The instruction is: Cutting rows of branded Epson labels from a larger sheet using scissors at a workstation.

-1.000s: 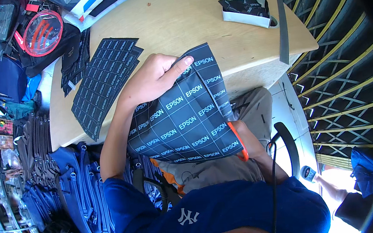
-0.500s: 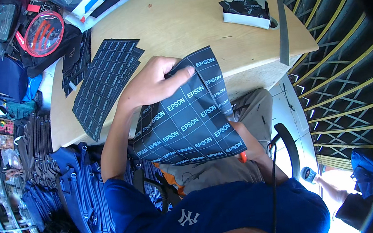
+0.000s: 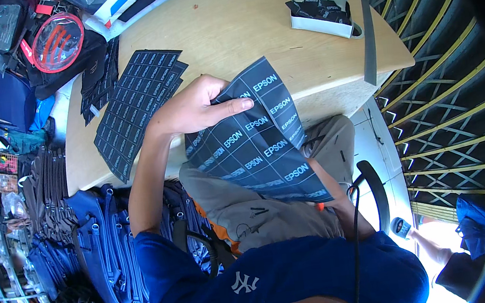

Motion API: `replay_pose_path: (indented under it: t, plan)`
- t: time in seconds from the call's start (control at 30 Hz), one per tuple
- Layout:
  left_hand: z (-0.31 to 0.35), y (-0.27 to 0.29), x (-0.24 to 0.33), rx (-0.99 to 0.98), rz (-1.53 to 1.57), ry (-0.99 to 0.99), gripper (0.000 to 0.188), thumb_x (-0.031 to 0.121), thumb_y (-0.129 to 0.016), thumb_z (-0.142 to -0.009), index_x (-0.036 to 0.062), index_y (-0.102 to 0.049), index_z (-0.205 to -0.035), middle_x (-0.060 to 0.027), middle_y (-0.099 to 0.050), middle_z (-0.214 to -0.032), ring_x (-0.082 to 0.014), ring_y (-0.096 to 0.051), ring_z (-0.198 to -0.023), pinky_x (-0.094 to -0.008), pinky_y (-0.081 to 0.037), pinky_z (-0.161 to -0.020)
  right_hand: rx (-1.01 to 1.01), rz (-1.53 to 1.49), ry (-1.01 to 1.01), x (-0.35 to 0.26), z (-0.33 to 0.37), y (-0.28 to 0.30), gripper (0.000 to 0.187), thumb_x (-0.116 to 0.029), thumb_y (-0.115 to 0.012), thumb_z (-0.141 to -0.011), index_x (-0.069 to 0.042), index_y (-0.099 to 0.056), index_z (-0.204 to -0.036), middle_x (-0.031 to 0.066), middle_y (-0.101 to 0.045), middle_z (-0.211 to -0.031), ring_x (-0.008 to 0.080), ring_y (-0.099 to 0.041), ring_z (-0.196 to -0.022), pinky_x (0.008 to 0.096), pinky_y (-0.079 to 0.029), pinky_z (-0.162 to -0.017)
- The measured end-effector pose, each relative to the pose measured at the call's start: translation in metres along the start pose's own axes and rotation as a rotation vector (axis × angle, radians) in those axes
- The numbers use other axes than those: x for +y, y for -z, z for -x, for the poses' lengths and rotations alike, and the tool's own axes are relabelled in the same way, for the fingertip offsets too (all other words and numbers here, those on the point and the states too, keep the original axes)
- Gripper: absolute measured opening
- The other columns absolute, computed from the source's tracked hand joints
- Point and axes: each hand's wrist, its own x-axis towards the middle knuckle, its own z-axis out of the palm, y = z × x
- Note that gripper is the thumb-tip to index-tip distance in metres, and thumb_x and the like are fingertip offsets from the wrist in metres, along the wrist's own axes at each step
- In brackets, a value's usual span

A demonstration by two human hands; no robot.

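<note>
My left hand (image 3: 198, 107) grips the upper edge of a black sheet (image 3: 254, 150) printed with a white-lined grid of labels, its thumb lying on the printed face. The sheet hangs tilted and curved over my lap, in front of the table edge. Behind its lower right part is my right hand, hidden from view; only the right forearm (image 3: 349, 208) shows. A small orange-red piece (image 3: 319, 206) peeks out below the sheet beside that arm; what it belongs to is hidden. More black printed sheets (image 3: 139, 97) lie stacked on the table to the left.
A white box (image 3: 321, 29) with black scraps stands at the table's (image 3: 224, 32) far right, beside a long grey strip (image 3: 366, 38). Small black scraps lie at the back. Blue bags (image 3: 108, 248) crowd the left, a folding metal gate (image 3: 444, 100) the right. Dark offcuts rest on my trousers (image 3: 230, 206).
The held sheet has shifted right, and its lower left part has drawn in, uncovering more of my trousers. The orange-red piece moved slightly right. My left hand keeps its grip.
</note>
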Motion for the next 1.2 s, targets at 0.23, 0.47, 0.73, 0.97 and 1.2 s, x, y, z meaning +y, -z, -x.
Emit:
replay_pose_path:
  t: [0.23, 0.47, 0.73, 0.97, 1.2]
  plan:
    - [0.0, 0.0, 0.012, -0.045, -0.054, 0.03, 0.041, 0.035, -0.064, -0.084, 0.0023, -0.058, -0.059, 0.0029, -0.044, -0.047, -0.0055, -0.035, -0.042, -0.0245, -0.026, -0.039, -0.1, -0.111, -0.15, 0.014, -0.004, 0.002, 0.045, -0.019, -0.065, -0.078, 0.007, -0.052, -0.112, 0.018, -0.061, -0.102, 0.0207, -0.058, -0.094, 0.0316, -0.043, -0.083]
    - [0.002, -0.004, 0.028, -0.065, 0.059, 0.005, 0.037, 0.03, -0.067, -0.082, 0.0017, -0.059, -0.06, 0.0066, -0.044, -0.051, -0.0018, -0.035, -0.048, -0.0235, -0.026, -0.04, -0.118, -0.092, -0.063, 0.026, -0.007, 0.004, 0.043, -0.018, -0.066, -0.075, 0.005, -0.054, -0.109, 0.0169, -0.061, -0.101, 0.0201, -0.058, -0.092, 0.0318, -0.042, -0.083]
    - [-0.003, -0.005, 0.018, -0.095, 0.076, 0.001, 0.033, 0.028, -0.067, -0.082, 0.0001, -0.062, -0.066, 0.0056, -0.05, -0.054, -0.0017, -0.039, -0.049, -0.0226, -0.03, -0.042, -0.101, 0.027, -0.062, 0.025, -0.011, 0.005, 0.035, -0.02, -0.066, -0.072, 0.003, -0.057, -0.097, 0.018, -0.062, -0.086, 0.0297, -0.059, -0.079, 0.0348, -0.043, -0.072]
    - [-0.005, -0.004, 0.007, -0.065, 0.084, -0.024, 0.039, 0.035, -0.066, -0.082, -0.0007, -0.063, -0.068, 0.0021, -0.047, -0.049, -0.0057, -0.039, -0.045, -0.0236, -0.028, -0.041, 0.032, 0.25, -0.016, 0.032, -0.011, 0.003, 0.019, -0.017, -0.058, -0.08, 0.002, -0.055, -0.082, 0.0217, -0.055, -0.07, 0.0398, -0.053, -0.069, 0.0419, -0.04, -0.063]
    - [-0.004, 0.001, 0.02, -0.099, 0.135, 0.08, 0.026, 0.024, -0.069, -0.08, -0.0009, -0.066, -0.077, 0.0018, -0.061, -0.065, -0.0034, -0.051, -0.056, -0.0202, -0.039, -0.049, 0.083, 0.317, -0.002, 0.034, -0.013, 0.001, 0.021, -0.015, -0.06, -0.081, 0.002, -0.051, -0.073, 0.0201, -0.05, -0.06, 0.0376, -0.051, -0.058, 0.0393, -0.041, -0.055]
